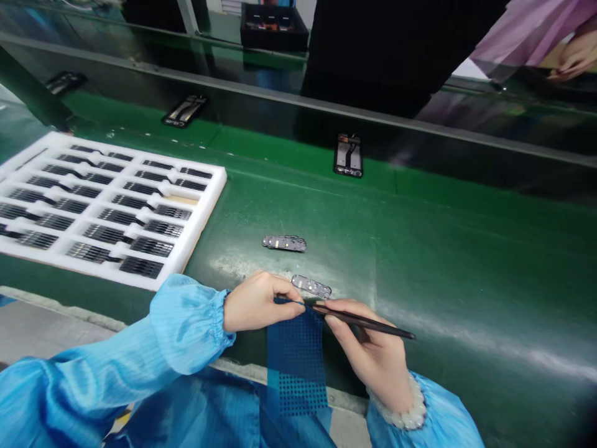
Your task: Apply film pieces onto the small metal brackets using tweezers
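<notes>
A blue sheet (298, 351) dotted with rows of small dark squares hangs over the table's near edge. My left hand (268, 302) pinches the top edge of this sheet between thumb and fingers. In my right hand (368, 348) are slim black tweezers (373, 323), their tips pointing left at the sheet's top edge near my left fingertips. Whether the tips grip a square, I cannot tell. Just beyond my fingers lies a narrow dark phone part (311, 286) with small metal spots. A similar phone part (283, 242) rests a little farther off.
On the left stands a white foam tray (217, 186) with rows of black flat parts. Phone screen assemblies (348, 155) lie along the green strip at the back, below a metal rail (280, 93). Beyond it are a black box (274, 37) and another person's hand (578, 56).
</notes>
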`<action>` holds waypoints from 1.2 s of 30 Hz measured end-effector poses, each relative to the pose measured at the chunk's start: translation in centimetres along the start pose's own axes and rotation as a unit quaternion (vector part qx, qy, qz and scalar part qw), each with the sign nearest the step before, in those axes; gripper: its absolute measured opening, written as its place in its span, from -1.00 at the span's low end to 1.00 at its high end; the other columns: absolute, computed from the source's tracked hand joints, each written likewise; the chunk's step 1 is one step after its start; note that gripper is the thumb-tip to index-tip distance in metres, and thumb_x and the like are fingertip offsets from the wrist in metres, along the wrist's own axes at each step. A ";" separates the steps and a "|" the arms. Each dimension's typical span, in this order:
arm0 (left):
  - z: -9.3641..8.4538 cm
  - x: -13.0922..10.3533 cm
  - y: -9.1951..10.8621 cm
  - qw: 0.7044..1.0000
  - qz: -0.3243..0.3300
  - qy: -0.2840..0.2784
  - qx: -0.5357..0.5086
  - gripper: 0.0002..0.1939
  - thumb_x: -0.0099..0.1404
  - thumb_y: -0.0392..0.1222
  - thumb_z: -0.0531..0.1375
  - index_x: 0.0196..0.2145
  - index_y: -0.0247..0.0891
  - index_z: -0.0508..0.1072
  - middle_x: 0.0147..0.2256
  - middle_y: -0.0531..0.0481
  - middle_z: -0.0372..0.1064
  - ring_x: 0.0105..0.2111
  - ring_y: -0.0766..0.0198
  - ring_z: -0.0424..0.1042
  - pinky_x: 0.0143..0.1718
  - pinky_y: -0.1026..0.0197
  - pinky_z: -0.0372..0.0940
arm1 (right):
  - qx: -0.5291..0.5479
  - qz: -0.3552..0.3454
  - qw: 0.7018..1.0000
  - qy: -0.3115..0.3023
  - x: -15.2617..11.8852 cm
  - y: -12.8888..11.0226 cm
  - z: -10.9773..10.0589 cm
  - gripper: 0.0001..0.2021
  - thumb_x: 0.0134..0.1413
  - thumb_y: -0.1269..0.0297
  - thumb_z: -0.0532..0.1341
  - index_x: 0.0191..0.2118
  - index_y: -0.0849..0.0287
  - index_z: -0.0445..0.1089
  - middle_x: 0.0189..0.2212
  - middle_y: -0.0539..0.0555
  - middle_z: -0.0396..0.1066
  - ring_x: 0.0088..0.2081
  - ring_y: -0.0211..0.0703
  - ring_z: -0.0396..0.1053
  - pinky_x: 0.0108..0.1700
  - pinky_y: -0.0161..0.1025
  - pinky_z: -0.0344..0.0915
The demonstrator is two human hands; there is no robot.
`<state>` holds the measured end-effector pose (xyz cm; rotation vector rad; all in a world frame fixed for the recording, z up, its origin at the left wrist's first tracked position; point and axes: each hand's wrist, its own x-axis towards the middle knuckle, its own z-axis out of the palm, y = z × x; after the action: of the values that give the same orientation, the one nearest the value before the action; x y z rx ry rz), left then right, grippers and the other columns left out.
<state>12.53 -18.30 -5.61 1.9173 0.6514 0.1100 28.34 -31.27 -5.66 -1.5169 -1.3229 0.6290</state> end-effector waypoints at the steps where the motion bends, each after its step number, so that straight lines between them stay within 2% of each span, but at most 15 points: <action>1: 0.0 0.0 0.0 1.000 -0.003 0.000 0.000 -0.87 0.16 -0.21 0.18 -0.44 -0.25 0.53 -0.49 0.12 0.47 -0.45 0.37 0.43 -0.39 0.40 0.27 | -0.001 0.003 1.000 0.000 0.0 0.0 0.0 -0.88 0.08 0.38 0.21 -0.23 0.10 0.42 -0.34 0.08 0.53 -0.31 -0.12 0.50 -0.27 -0.22 0.46; 14: 0.2 0.0 -0.1 1.000 -0.027 -0.003 0.016 -0.88 0.16 -0.22 0.18 -0.44 -0.25 0.53 -0.50 0.13 0.47 -0.49 0.38 0.42 -0.43 0.40 0.27 | -0.014 0.028 0.999 0.022 -0.2 0.3 -0.3 -0.90 0.07 0.32 0.23 -0.26 0.08 0.46 -0.35 0.06 0.54 -0.33 -0.12 0.51 -0.26 -0.23 0.47; 16: 0.3 -0.1 -0.1 0.998 0.012 -0.001 0.056 -0.89 0.17 -0.24 0.19 -0.42 -0.24 0.52 -0.47 0.13 0.48 -0.45 0.37 0.44 -0.38 0.40 0.28 | -0.001 0.062 0.997 0.042 -0.1 0.6 -0.6 -0.91 0.07 0.29 0.23 -0.29 0.10 0.47 -0.37 0.06 0.54 -0.35 -0.11 0.52 -0.26 -0.22 0.49; 18: 0.5 -0.2 -0.3 0.991 0.065 0.007 0.121 -0.89 0.21 -0.25 0.17 -0.36 -0.22 0.52 -0.39 0.10 0.49 -0.38 0.36 0.45 -0.31 0.38 0.28 | 0.030 0.124 0.989 0.069 0.0 1.0 -1.0 -0.89 0.06 0.24 0.24 -0.30 0.13 0.46 -0.41 0.08 0.55 -0.39 -0.09 0.53 -0.29 -0.21 0.50; 21: 0.6 -0.5 -0.6 0.962 0.124 0.035 0.241 -0.82 0.28 -0.17 0.14 -0.20 -0.20 0.48 -0.28 0.04 0.46 -0.29 0.30 0.43 -0.28 0.33 0.27 | 0.080 0.205 0.970 0.099 0.2 1.7 -1.6 -0.80 0.02 0.16 0.27 -0.30 0.18 0.44 -0.48 0.10 0.55 -0.41 -0.06 0.54 -0.33 -0.20 0.51; 24: 0.5 -0.5 -0.7 0.933 0.170 0.061 0.310 -0.72 0.28 -0.03 0.14 -0.13 -0.21 0.44 -0.24 -0.01 0.42 -0.27 0.22 0.38 -0.28 0.25 0.25 | 0.097 0.233 0.961 0.115 0.4 2.2 -1.7 -0.75 -0.03 0.12 0.29 -0.31 0.21 0.44 -0.50 0.12 0.55 -0.41 -0.05 0.54 -0.35 -0.20 0.51; 26: 0.3 -0.2 -0.7 0.924 0.193 0.078 0.320 -0.74 0.31 -0.04 0.09 -0.16 -0.19 0.46 -0.24 -0.01 0.40 -0.27 0.21 0.34 -0.27 0.23 0.23 | 0.096 0.238 0.959 0.124 0.5 2.3 -1.6 -0.73 -0.05 0.11 0.31 -0.30 0.23 0.44 -0.50 0.13 0.55 -0.41 -0.04 0.54 -0.36 -0.19 0.50; 29: 0.2 0.6 -0.8 0.919 0.209 0.106 0.317 -0.75 0.38 -0.16 0.01 -0.21 -0.17 0.48 -0.25 0.01 0.39 -0.26 0.25 0.30 -0.22 0.24 0.21 | 0.088 0.249 0.956 0.126 0.9 2.4 -1.4 -0.68 -0.08 0.08 0.31 -0.30 0.24 0.45 -0.50 0.14 0.55 -0.40 -0.04 0.54 -0.38 -0.20 0.49; 36: 0.3 1.9 -1.4 0.923 0.211 0.104 0.304 -0.82 0.33 -0.18 0.10 -0.23 -0.15 0.50 -0.24 0.05 0.40 -0.24 0.27 0.29 -0.16 0.24 0.21 | 0.072 0.266 0.955 0.111 1.2 2.4 -1.3 -0.66 -0.11 0.04 0.31 -0.31 0.24 0.46 -0.53 0.14 0.54 -0.43 -0.06 0.53 -0.42 -0.23 0.45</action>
<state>13.69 -17.17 -7.38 2.6598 0.4222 0.4299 30.81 -30.39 -7.04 -1.7732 -0.6772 0.8416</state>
